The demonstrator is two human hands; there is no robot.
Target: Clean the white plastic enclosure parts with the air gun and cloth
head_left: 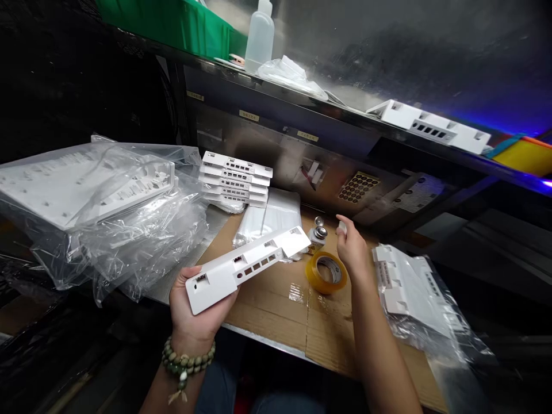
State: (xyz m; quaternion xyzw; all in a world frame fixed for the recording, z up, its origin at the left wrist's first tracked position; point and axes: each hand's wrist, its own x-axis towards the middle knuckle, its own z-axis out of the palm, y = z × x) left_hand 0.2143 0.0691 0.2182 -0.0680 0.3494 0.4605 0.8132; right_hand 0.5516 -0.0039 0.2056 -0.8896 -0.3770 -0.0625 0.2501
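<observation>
My left hand (194, 313) grips one end of a long white plastic panel (248, 261) with several rectangular cut-outs, holding it slanted above the cardboard-covered bench (276, 310). A green bead bracelet circles that wrist. My right hand (353, 250) hovers over the bench just right of a roll of yellowish tape (326, 272), fingers pinched on a small pale thing I cannot make out. A small shiny metal object (319, 231) stands just behind the tape.
A stack of matching white panels (235, 184) sits at the back, with flat clear bags (269, 221) in front. Bagged white parts lie left (86, 195) and right (409, 287). The shelf above holds a plastic bottle (260, 37), a green bin (172, 23) and another panel (431, 125).
</observation>
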